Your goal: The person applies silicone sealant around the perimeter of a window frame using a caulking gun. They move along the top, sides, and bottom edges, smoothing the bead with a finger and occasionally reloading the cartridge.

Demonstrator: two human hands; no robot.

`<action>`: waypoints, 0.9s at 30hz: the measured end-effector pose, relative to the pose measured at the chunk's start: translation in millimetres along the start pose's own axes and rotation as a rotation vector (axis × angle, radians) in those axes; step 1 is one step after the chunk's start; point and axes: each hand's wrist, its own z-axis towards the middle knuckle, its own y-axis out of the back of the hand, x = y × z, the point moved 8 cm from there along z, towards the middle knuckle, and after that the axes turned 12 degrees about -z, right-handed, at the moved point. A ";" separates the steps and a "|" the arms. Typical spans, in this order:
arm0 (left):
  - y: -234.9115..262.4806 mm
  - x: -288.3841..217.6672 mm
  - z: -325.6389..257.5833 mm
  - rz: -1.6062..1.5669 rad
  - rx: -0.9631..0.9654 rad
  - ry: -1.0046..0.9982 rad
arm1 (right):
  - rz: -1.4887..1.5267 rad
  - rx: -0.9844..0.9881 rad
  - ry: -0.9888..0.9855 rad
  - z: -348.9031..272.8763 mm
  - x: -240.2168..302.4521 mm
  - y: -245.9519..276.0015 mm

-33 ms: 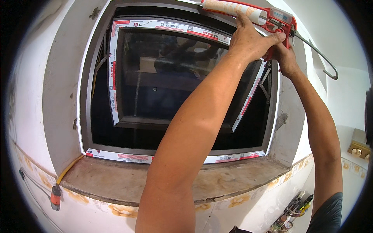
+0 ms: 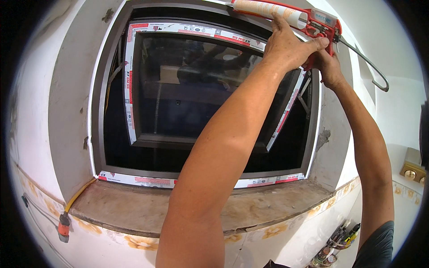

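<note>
With the left hand point(image 2: 286, 47) wrapped over the sealant cartridge of the red caulking gun point(image 2: 313, 20) and the right hand point(image 2: 328, 67) clenched on its trigger at the window frame's point(image 2: 96, 111) top right corner (arms stretched high), an uneven squeeze could smear the bead.

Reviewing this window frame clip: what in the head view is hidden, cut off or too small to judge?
- Nozzle tip of the caulking gun: cut off by the top edge, so any contact with the window frame is unseen.
- Gun trigger: covered by the right hand and left hand.
- Glass pane: dark, with reflections masking what lies behind.
- Tools in the lower right corner: too small, partly cropped.
</note>
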 end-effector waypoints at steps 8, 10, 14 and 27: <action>-19.9 4.2 3.2 0.009 0.032 -0.007 | -0.009 0.010 -0.032 -4.2 -12.4 18.2; -21.7 5.5 7.5 0.007 0.028 -0.028 | -0.002 0.020 -0.023 2.1 -17.6 20.5; -31.0 10.2 8.0 -0.029 0.038 -0.038 | -0.015 0.039 -0.037 3.4 -26.4 27.5; -49.2 15.0 8.8 -0.035 0.048 -0.031 | -0.104 0.007 -0.030 -5.5 -28.7 43.9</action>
